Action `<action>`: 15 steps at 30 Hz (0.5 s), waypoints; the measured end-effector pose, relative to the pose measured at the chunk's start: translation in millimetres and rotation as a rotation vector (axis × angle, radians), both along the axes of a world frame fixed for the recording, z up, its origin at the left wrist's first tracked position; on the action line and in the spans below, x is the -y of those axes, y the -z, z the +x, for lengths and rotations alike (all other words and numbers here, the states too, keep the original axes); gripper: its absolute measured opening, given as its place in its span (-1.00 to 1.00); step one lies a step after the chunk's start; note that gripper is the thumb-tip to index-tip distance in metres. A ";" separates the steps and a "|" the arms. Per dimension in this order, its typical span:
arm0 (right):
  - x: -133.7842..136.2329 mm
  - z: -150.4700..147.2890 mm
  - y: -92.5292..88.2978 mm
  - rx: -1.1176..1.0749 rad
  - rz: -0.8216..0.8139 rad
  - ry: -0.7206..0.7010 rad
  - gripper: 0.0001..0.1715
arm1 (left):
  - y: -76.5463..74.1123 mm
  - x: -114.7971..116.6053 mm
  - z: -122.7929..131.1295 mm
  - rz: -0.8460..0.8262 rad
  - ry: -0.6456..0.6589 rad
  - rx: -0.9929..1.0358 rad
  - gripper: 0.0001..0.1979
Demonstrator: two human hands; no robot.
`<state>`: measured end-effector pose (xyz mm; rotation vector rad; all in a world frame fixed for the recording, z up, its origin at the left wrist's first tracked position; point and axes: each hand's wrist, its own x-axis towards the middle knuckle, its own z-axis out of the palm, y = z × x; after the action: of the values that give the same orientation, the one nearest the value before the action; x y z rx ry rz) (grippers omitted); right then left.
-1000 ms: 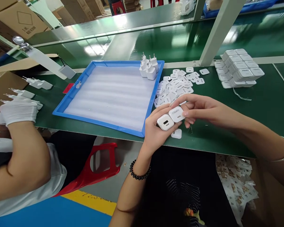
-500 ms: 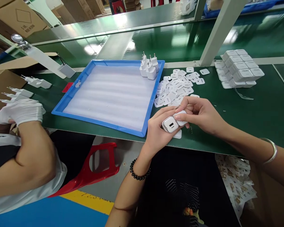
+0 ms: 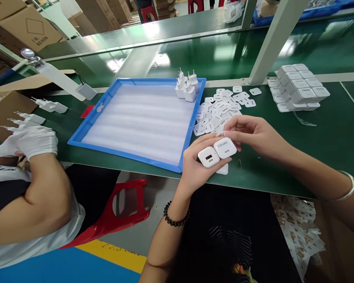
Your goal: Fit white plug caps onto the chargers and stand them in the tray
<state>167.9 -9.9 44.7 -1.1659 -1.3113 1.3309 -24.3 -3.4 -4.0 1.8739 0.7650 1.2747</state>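
Holding a white charger (image 3: pixel 208 157) in a closed grip, the left hand (image 3: pixel 194 167) keeps it just above the near edge of the green worktop (image 3: pixel 327 133), its port facing up. The right hand (image 3: pixel 253 135) pinches a white label (image 3: pixel 225 147) between thumb and fingertips, seemingly touching the charger's right side, though the contact is hard to see. Left of them lies a blue tray (image 3: pixel 129 153) with four plugs (image 3: pixel 187 84) in its far right corner, and loose labels (image 3: pixel 221 108) lie just beyond the hands.
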 end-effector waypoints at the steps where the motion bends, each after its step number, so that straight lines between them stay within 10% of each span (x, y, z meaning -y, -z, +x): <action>1: -1.2 1.3 0.2 0.007 -0.005 -0.001 -0.60 | -0.3 0.1 -0.4 0.000 -0.002 -0.001 -0.60; 15: 13.9 -0.1 -16.1 -0.214 -0.225 0.047 -0.71 | 5.5 -1.3 7.8 0.053 -0.167 -0.085 -0.65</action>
<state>167.8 -23.8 60.8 -1.1599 -0.9949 1.5520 -16.4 -2.1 -9.5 1.9502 0.9588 1.3357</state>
